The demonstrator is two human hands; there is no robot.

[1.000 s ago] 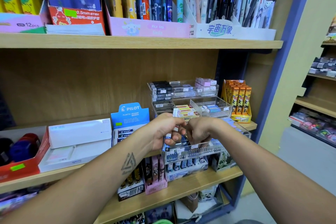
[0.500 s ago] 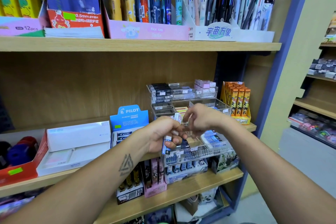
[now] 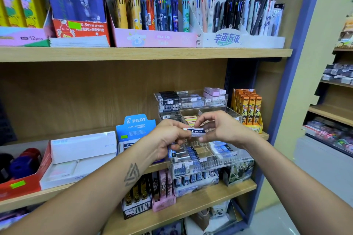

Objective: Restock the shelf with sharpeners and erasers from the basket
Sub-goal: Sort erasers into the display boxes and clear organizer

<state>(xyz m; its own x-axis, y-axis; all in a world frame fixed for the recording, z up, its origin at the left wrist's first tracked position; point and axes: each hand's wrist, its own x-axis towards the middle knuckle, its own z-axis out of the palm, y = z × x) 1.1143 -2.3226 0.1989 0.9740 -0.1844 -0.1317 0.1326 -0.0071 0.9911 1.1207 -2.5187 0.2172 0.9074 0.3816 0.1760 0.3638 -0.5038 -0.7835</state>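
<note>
Clear acrylic is what I am working over: a stepped organiser (image 3: 210, 160) with toothed divider walls sits on the middle wooden shelf (image 3: 264, 136), and its front compartments already hold rows of sleeved erasers, though I can see bare floor in the slot just right of centre and in a bin on the tier behind. I hold one small eraser (image 3: 196, 131) above that front tier, level and lengthwise between my hands; it is a blunt rectangular block in a glossy blue-and-white card sleeve marked Pilot. My right hand (image 3: 219, 129) pinches its right end between thumb and forefinger, the other fingers curled loosely over it. My left hand (image 3: 168, 139) pinches the left end, and lower in the same palm there seems to be a small stack of further sleeved erasers (image 3: 174, 153), though the fingers cover most of it and I cannot count them. I judge the restocking to be partway: this eraser is not yet set down, the ones in my palm wait their turn, and the basket is out of sight, so I cannot say what remains in it. No sharpeners show plainly from here. To the left stands the matte blue card Pilot display box (image 3: 138, 127), stiff and folded, beside flat white cartons.
</note>
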